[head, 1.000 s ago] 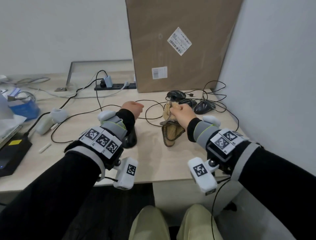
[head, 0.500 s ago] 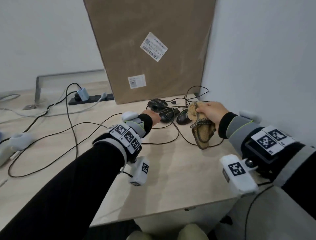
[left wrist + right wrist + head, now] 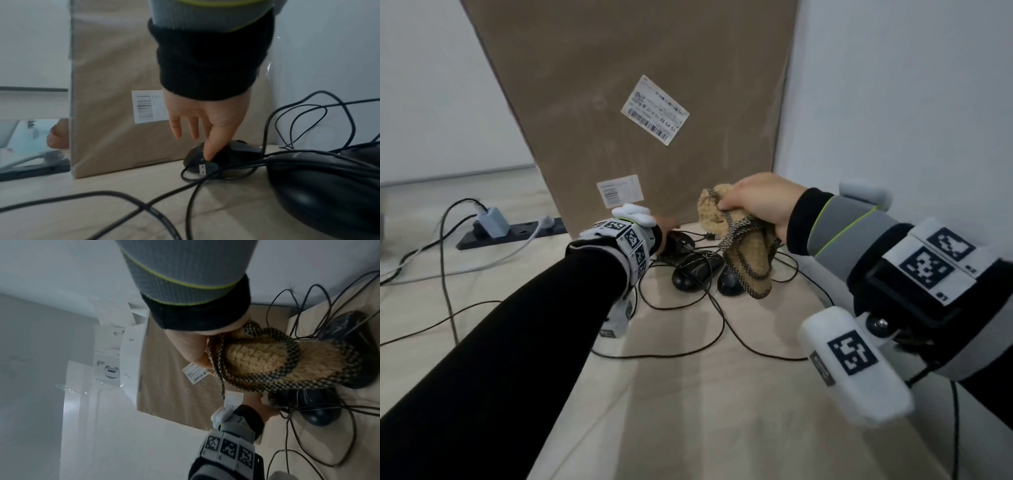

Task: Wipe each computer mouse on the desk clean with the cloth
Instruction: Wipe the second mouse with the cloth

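Observation:
Three black wired mice lie in a tangle of cables in the desk's back right corner. My left hand [image 3: 667, 229] reaches to the far mouse [image 3: 683, 242]; in the left wrist view its fingers [image 3: 208, 152] are straight and one fingertip touches that far mouse [image 3: 238, 151]. The middle mouse [image 3: 697, 270] lies free. My right hand [image 3: 760, 204] grips a bunched tan cloth [image 3: 744, 255] with a checked border, held just above the right mouse [image 3: 728, 286], which it partly hides. The right wrist view shows the cloth [image 3: 265, 363] hanging from the right hand [image 3: 189, 347].
A tall cardboard box [image 3: 640, 102] stands right behind the mice, and a white wall [image 3: 893, 102] closes off the right side. A black power strip [image 3: 493, 234] with plugs lies left of the box. Loose black cables [image 3: 688, 354] loop across the desk [image 3: 722, 411].
My left hand has left the front of the desk and reached forward to the far mouse. My right hand has carried the cloth right, over the mice. The view has moved closer to the corner.

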Motion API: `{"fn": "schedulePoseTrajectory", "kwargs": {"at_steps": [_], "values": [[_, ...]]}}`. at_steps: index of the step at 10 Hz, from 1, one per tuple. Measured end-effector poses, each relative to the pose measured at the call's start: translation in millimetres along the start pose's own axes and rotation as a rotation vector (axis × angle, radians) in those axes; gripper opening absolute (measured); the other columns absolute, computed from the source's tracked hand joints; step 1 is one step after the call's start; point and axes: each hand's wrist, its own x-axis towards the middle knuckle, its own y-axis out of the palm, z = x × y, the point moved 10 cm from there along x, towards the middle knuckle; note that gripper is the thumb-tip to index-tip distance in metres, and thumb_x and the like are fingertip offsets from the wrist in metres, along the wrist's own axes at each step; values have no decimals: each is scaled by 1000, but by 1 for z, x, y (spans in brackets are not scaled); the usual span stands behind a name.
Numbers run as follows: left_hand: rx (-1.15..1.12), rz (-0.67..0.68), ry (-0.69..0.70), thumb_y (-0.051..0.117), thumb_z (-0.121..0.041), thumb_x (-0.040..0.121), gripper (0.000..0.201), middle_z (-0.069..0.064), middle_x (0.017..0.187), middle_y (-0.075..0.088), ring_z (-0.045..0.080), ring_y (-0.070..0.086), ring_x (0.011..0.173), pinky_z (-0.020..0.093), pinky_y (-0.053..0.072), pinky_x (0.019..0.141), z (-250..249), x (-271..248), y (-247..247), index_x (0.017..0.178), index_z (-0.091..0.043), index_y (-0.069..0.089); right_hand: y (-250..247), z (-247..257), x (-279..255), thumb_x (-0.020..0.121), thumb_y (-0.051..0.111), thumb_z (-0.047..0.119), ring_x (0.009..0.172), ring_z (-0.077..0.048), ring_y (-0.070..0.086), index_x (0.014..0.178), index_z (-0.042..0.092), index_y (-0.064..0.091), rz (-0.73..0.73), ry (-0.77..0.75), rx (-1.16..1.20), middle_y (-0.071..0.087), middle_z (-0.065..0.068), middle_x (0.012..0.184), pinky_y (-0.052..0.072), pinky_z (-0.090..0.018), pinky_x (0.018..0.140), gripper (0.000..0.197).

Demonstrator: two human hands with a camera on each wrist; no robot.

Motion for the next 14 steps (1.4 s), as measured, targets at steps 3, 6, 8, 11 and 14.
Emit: {"fn": "schedulePoseTrajectory", "kwargs": {"at_steps": [3, 6, 8, 11, 14], "values": [[278, 67, 97, 71, -20, 80, 62, 5, 131, 56, 24, 56, 114, 31, 43, 93, -11, 12, -7, 137, -18, 46, 3, -7, 1, 79, 64, 13, 79, -24, 55, 62, 16, 53, -47, -73, 117, 55, -8, 74, 50, -39, 78, 21], [-518, -443, -29, 78, -26, 73, 60, 0, 108, 57, 22, 57, 92, 21, 44, 61, 36, -74, -147, 125, -15, 52, -24, 15, -45, 76, 61, 18, 92, -38, 64, 96, -8, 56, -249, -170, 239, 64, -29, 98, 50, -58, 85, 34], [-1288, -292, -85, 72, -37, 79, 34, 7, 100, 62, 19, 62, 79, 28, 57, 64, 33, -171, -158, 92, -10, 57, -45, 32, -107, 77, 59, 15, 98, -36, 63, 93, 13, 62, -378, -270, 328, 66, -20, 104, 52, -52, 87, 17], [-1798, 180, -68, 63, -36, 86, 26, 7, 81, 60, 16, 60, 74, 29, 47, 66, -26, -277, -23, 88, -12, 53, -31, 25, -186, 75, 60, 18, 89, -22, 64, 96, 24, 65, -506, -411, 135, 69, -1, 92, 51, -43, 87, 22], [-2030, 338, -10, 47, -44, 90, 34, 3, 69, 59, 17, 51, 71, 28, 42, 71, -76, -334, 41, 78, -14, 59, 26, 11, -242, 82, 58, 7, 86, -24, 59, 98, 9, 67, -383, -569, -117, 68, -9, 91, 43, -25, 77, 18]]}}
